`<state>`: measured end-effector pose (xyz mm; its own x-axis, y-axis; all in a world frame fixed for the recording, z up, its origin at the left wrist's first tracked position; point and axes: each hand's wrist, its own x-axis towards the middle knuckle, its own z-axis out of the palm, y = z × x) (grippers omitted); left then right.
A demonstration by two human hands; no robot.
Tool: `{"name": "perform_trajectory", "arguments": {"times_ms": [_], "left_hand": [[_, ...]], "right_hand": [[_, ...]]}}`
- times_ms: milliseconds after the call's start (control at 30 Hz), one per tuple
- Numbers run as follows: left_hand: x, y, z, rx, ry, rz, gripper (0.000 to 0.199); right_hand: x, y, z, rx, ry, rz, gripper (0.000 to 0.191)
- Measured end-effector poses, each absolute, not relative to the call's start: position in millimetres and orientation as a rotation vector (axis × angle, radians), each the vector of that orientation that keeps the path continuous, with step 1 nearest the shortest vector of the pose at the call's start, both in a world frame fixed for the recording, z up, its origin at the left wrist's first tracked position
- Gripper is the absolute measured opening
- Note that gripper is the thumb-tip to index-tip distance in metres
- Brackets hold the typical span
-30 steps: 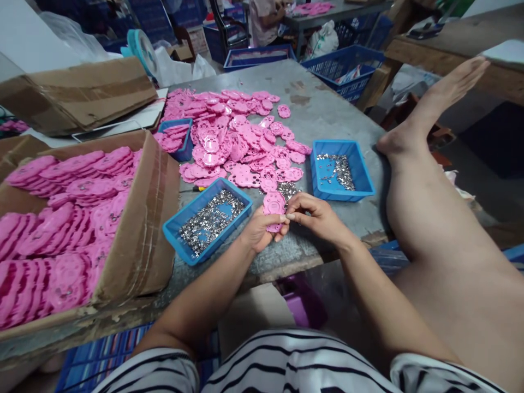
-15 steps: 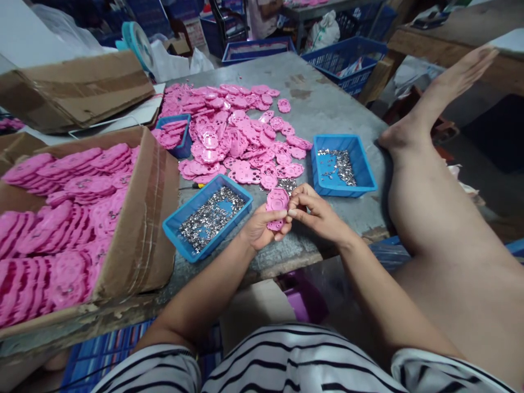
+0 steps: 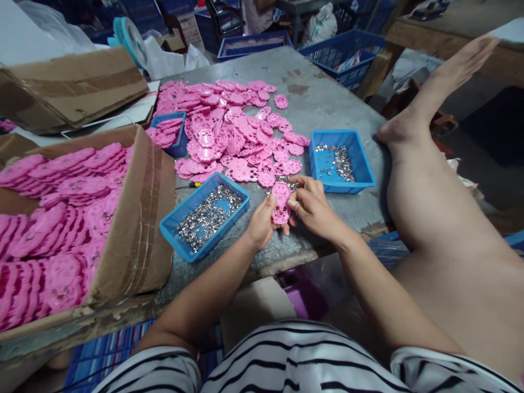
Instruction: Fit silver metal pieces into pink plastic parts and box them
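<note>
Left hand (image 3: 262,225): pinching pink part (image 3: 281,192) at its left edge, thumb near the face, fingertips showing beneath
Right hand (image 3: 313,208): curled, thumb close to forefinger, touching the part's right edge; cannot tell whether pinching anything small
Pink part: just below frame centre, between both hands
Left tray (image 3: 171,228): left of centre, holding metal bits
Sack (image 3: 323,24): top right, marks too blurred to read

A bulging white sack (image 3: 321,24) stands just beyond a blue latticed plastic basket (image 3: 347,46), and a round teal-cased device (image 3: 133,42) stands near crumpled translucent plastic sheeting (image 3: 55,26).
</note>
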<state>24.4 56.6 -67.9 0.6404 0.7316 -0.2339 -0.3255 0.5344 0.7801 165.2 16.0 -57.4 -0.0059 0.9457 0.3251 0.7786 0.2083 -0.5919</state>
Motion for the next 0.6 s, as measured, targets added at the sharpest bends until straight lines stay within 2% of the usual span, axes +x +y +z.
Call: {"name": "perform_trajectory", "arguments": {"times_ms": [100,233,400,600], "left_hand": [[24.0,55.1,-71.3,0.854,0.601,0.642,0.055],[23.2,54.2,-71.4,0.932,0.608,0.607,0.065],[23.6,53.4,-69.5,0.976,0.617,0.599,0.072],[24.1,52.7,-68.0,0.985,0.669,0.583,0.071]], "right_hand": [[169.0,15.7,-57.7,-1.620,-1.850,0.301,0.021],[171.8,15.0,-57.5,-1.625,-1.876,0.328,0.025],[171.8,14.7,-56.5,-1.626,-1.919,0.398,0.028],[172.9,14.7,-54.9,-1.615,-1.941,0.470,0.031]]}}
